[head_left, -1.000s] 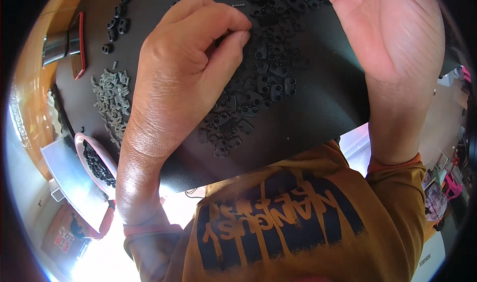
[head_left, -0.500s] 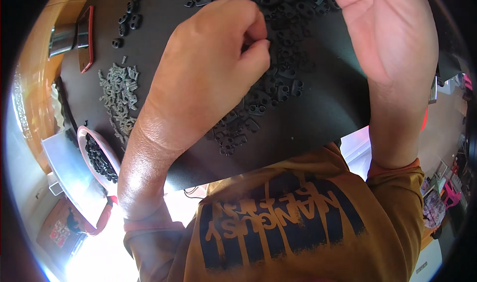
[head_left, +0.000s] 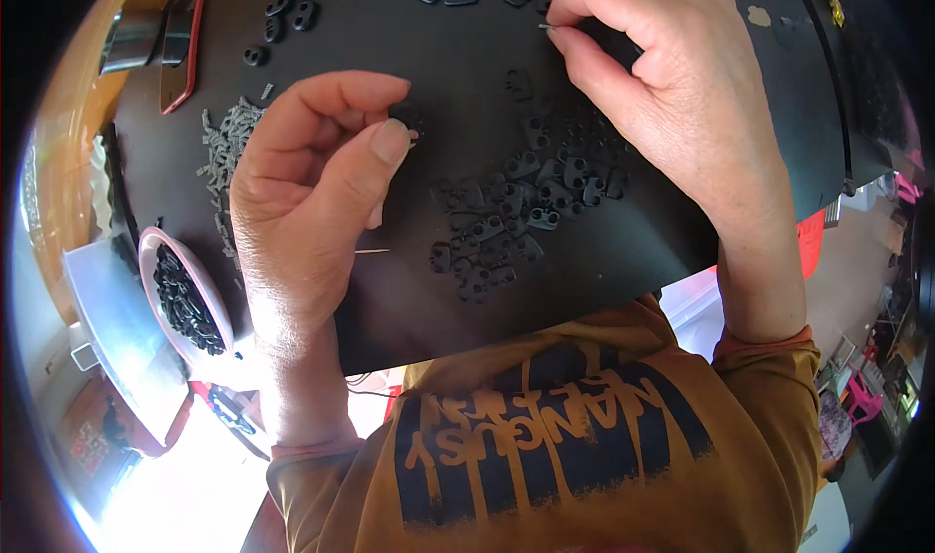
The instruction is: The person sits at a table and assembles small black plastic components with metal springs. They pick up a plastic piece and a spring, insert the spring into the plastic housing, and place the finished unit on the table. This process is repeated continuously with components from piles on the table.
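At the table's left half, my left hand (head_left: 312,168) is closed, thumb and fingertips pinching a black two-hole plastic cord lock (head_left: 407,118), partly hidden by the fingers. My right hand (head_left: 677,81), farther away and to the right, pinches a tiny thin metallic piece between thumb and forefinger; it looks like a small spring (head_left: 546,26). Between and below the hands lies a loose heap of black two-hole cord locks (head_left: 526,198). Beside my left wrist spreads a pile of small metal springs (head_left: 226,149), partly covered by the hand.
A pink bowl (head_left: 206,278) of small black plastic pieces stands at the left edge. A red-edged phone (head_left: 182,52) lies at the far left. More black pieces (head_left: 290,13) sit farther back. A thin pale stick (head_left: 372,251) lies near my left wrist on the dark table (head_left: 409,319).
My left hand has moved left and turned, bringing the pinched cord lock into view. My right hand has come inward from the upper right, now showing its back and a small spring-like piece.
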`<control>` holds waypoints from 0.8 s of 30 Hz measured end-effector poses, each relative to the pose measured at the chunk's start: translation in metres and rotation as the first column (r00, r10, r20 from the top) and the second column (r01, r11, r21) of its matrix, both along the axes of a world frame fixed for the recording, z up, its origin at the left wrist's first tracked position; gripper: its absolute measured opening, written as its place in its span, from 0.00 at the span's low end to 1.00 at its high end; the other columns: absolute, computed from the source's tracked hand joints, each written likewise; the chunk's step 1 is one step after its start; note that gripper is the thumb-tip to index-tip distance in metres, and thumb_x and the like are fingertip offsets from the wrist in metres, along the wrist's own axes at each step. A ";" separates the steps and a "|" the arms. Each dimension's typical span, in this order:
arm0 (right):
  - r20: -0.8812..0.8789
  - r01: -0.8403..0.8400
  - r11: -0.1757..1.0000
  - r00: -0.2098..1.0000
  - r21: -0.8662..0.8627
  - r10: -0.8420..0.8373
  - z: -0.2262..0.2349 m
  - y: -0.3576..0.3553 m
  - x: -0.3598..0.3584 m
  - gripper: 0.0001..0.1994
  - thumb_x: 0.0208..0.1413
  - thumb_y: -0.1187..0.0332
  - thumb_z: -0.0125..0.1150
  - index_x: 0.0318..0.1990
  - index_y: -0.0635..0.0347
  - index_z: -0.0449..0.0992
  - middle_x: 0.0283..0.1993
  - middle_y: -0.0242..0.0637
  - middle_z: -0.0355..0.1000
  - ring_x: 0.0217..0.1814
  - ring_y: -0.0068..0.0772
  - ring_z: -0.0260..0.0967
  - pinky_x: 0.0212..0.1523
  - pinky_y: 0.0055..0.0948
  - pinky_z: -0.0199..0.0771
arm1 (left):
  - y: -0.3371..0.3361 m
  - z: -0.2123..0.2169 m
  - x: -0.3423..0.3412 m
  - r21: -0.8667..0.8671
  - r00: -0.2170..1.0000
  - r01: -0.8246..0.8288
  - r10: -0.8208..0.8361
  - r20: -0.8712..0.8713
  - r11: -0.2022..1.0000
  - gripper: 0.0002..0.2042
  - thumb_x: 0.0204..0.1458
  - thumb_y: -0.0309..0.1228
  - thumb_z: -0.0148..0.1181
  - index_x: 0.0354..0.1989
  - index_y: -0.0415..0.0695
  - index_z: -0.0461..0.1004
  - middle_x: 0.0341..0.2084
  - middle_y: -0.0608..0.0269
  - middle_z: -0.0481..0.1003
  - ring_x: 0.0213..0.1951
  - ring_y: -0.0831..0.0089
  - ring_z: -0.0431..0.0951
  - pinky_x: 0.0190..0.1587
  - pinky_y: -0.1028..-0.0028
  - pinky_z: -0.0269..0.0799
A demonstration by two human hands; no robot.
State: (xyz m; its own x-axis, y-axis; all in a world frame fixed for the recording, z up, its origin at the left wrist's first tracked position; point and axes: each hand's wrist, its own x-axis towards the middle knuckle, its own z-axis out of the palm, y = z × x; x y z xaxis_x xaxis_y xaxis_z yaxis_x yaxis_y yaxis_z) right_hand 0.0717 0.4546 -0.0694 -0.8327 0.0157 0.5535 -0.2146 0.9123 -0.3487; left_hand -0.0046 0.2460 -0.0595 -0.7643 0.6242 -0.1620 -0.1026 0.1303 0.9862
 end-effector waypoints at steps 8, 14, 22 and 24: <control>0.240 0.118 0.988 0.961 0.101 -0.140 0.012 -0.016 -0.004 0.02 0.38 0.75 0.58 0.22 0.60 0.71 0.26 0.35 0.64 0.34 0.38 0.61 0.37 0.32 0.57 | -0.001 0.004 0.002 -0.025 0.999 -0.013 0.012 -0.034 1.000 0.10 0.47 0.21 0.52 0.39 0.34 0.70 0.22 0.67 0.69 0.15 0.88 0.58 0.19 0.88 0.51; 0.199 0.086 0.981 0.972 0.176 -0.121 0.010 -0.016 -0.007 0.03 0.37 0.75 0.58 0.20 0.60 0.70 0.24 0.35 0.63 0.33 0.38 0.60 0.37 0.32 0.56 | -0.003 0.005 0.002 -0.011 1.000 0.006 -0.006 -0.018 1.000 0.10 0.46 0.20 0.53 0.39 0.35 0.70 0.22 0.67 0.69 0.16 0.88 0.58 0.18 0.88 0.51; 0.021 -0.022 0.990 0.999 -0.138 0.026 0.025 -0.033 -0.008 0.06 0.36 0.81 0.59 0.23 0.62 0.70 0.26 0.33 0.68 0.29 0.28 0.65 0.32 0.24 0.63 | -0.010 0.006 -0.004 0.214 0.996 0.059 -0.073 0.054 0.975 0.10 0.48 0.22 0.52 0.40 0.36 0.70 0.23 0.66 0.69 0.14 0.87 0.57 0.19 0.87 0.51; 0.125 -0.091 0.866 0.977 -0.493 0.174 0.040 -0.043 -0.006 0.05 0.40 0.81 0.59 0.26 0.63 0.70 0.27 0.31 0.69 0.29 0.20 0.65 0.30 0.18 0.64 | -0.012 0.006 -0.006 0.326 0.991 0.055 -0.092 0.099 0.944 0.10 0.49 0.23 0.52 0.40 0.37 0.70 0.24 0.64 0.69 0.14 0.87 0.56 0.20 0.86 0.52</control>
State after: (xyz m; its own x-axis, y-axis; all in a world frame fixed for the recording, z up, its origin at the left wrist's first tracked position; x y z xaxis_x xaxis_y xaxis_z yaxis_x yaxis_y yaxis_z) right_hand 0.0658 0.4111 -0.0294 -0.9220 0.1291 0.3650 -0.2250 0.5885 -0.7765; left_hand -0.0103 0.2336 -0.0533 -0.7033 0.7105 -0.0247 -0.2161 -0.1805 0.9595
